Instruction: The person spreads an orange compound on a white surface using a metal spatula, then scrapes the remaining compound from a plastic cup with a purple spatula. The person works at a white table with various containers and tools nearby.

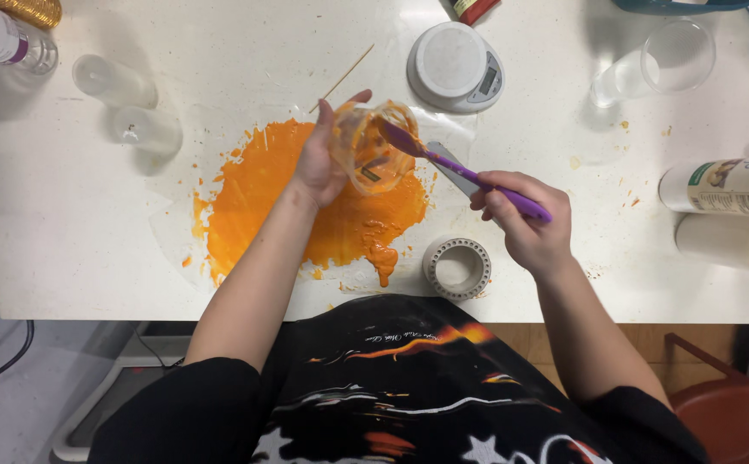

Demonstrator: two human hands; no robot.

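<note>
Fingers, left hand [319, 159]: wrapped around a clear plastic cup [370, 146], thumb raised toward the far side, palm pressed to the cup's left wall.
Fingers, right hand [525, 215]: curled tight around the handle of a purple spatula [469, 176], knuckles up.
Cup: tilted on its side above the table, mouth facing right, its inner walls smeared with orange.
Spatula: runs from the right hand up and to the left, its blade inside the cup's mouth and touching the orange coating.
Orange paste [306, 202]: a wide smeared patch on the white table [65, 232], lying under the cup and left hand, with a thicker blob at its near right edge.
Tape roll [457, 268]: lies flat near the table's near edge, just right of the paste.
Kitchen scale [456, 66]: round, white, at the far side, beyond the cup.
Wooden skewer [344, 76]: lies far of the paste, slanted.
Empty glass [662, 62]: on its side at the far right.
Two small clear cups [130, 103]: far left, well apart from the paste.
White bottles [727, 206]: lying at the right edge.
</note>
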